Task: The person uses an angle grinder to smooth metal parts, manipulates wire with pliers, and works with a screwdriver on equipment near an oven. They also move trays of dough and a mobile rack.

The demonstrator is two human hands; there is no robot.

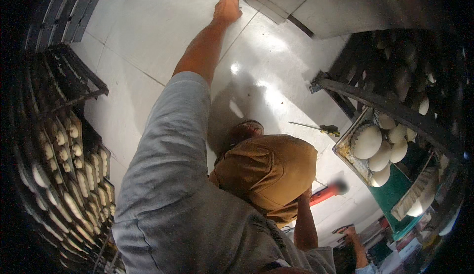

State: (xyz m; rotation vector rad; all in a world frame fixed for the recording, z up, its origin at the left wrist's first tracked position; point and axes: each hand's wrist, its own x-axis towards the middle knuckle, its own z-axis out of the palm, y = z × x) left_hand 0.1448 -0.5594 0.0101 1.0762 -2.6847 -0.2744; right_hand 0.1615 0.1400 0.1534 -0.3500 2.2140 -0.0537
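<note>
My left arm, in a grey sleeve, stretches far forward across the floor. My left hand (227, 8) is closed in a fist beside the base of a metal appliance (281, 11); what it holds, if anything, I cannot make out. My right hand (306, 195) is beside my bent knee in brown trousers, its fingers mostly hidden. Close to it is a red bar-shaped thing (323, 195) with a dark, blurred end; whether my hand grips it is unclear. A screwdriver (327, 129) with a black and yellow handle lies on the floor tiles to the right of my knee.
To the left stands a rack (81, 94) of trays with rows of pale dough pieces (74, 148). A dark rack (385, 96) on the right bears a tray (345, 148) of round, pale dough balls (368, 142). Another person's hand (349, 232) shows at lower right, near a dark object.
</note>
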